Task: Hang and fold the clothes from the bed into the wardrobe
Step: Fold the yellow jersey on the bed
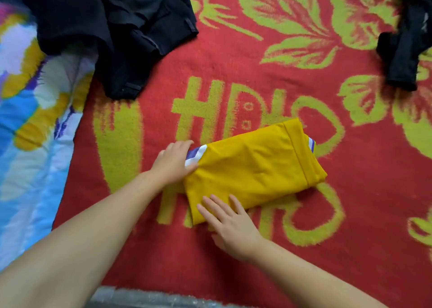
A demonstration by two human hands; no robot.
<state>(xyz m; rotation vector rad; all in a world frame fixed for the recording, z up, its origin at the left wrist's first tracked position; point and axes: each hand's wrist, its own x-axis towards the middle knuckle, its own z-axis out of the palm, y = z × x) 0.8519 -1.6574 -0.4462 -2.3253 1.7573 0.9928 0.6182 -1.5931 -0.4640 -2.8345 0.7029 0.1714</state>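
Note:
A yellow garment (254, 165) with purple and white trim lies folded into a compact rectangle on the red and green blanket (233, 62) that covers the bed. My left hand (174, 161) grips its left end, fingers curled over the striped trim. Flat on the near left corner of the garment lies my right hand (230, 223), fingers straight and spread. A pile of black clothes (109, 29) sits at the back left. Another black garment (406, 57) lies at the far right.
A bright blue, white and yellow patterned quilt (30, 125) runs along the left side of the bed. A grey edge (149, 299) shows at the bottom of the frame below the blanket.

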